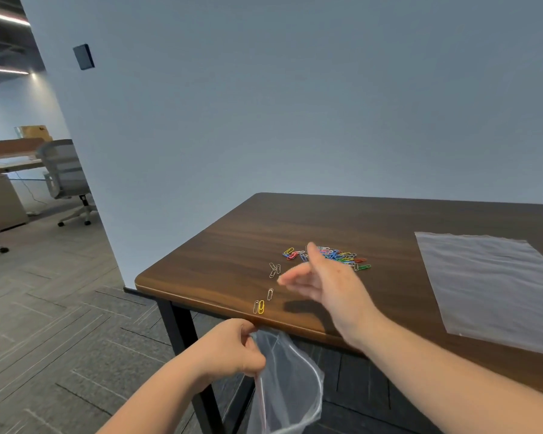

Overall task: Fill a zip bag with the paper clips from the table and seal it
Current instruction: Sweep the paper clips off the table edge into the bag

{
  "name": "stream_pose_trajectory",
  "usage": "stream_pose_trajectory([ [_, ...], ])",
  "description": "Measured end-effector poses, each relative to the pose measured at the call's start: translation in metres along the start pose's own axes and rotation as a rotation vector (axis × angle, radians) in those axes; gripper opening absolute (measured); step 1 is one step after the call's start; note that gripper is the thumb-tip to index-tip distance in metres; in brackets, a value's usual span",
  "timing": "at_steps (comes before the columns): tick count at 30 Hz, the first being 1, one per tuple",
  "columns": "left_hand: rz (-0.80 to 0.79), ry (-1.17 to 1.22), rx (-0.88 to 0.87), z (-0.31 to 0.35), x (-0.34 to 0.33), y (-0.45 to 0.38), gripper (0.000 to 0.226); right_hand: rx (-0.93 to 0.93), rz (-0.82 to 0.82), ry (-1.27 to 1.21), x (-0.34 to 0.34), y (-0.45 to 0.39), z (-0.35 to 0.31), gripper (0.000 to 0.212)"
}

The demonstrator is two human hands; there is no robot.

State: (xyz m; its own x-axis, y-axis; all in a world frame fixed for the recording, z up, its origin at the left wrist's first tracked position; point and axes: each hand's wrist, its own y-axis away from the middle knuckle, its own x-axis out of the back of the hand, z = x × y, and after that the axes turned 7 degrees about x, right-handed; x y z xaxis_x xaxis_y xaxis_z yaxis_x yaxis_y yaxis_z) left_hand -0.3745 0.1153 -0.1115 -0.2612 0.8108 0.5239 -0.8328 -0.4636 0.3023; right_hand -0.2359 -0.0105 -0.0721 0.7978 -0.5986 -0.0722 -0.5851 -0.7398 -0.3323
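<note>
Two bare hands are at work over the near edge of a dark wooden table (232, 233). The left hand (232, 349) hangs just below the table's lip, at about 6 o'clock from the clips, its fingers pinched together on the rim of a clear zip bag (290, 386); the bag's mouth gapes open beneath the edge and the rest of it droops toward the floor. The right hand (326, 283) hovers over the tabletop with its fingers spread apart and nothing in them, blurred, the thumb up.

A pile of coloured paper clips (336, 256) lies just behind that hand, at its 12 o'clock. A few silver clips (274, 270) sit at the hand's 9 o'clock, and a silver and yellow pair (259, 307) rests at the very edge, right above the bag. A second flat plastic bag (489, 286) lies at 3 o'clock, well apart.
</note>
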Motion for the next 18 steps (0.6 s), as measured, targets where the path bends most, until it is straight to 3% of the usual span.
stream_pose_trajectory([
  [5, 0.007, 0.029, 0.03, -0.004, 0.001, -0.002, 0.023, -0.008, 0.071, 0.425, 0.024, -0.059, 0.012, 0.05],
  [8, -0.008, 0.016, 0.048, -0.005, 0.003, -0.006, 0.043, 0.09, 0.27, 0.728, 0.039, -0.092, 0.023, 0.054],
  [11, -0.025, 0.043, 0.054, -0.007, 0.004, -0.009, 0.044, 0.008, 0.409, 1.013, 0.063, -0.11, 0.038, 0.062],
  [14, -0.022, 0.017, 0.069, -0.011, 0.006, -0.014, 0.035, -0.086, 0.372, 1.0, 0.068, -0.115, 0.05, 0.059],
  [18, -0.004, -0.02, 0.063, -0.01, 0.007, -0.016, 0.042, -0.104, 0.256, 0.973, 0.049, -0.131, 0.056, 0.06],
])
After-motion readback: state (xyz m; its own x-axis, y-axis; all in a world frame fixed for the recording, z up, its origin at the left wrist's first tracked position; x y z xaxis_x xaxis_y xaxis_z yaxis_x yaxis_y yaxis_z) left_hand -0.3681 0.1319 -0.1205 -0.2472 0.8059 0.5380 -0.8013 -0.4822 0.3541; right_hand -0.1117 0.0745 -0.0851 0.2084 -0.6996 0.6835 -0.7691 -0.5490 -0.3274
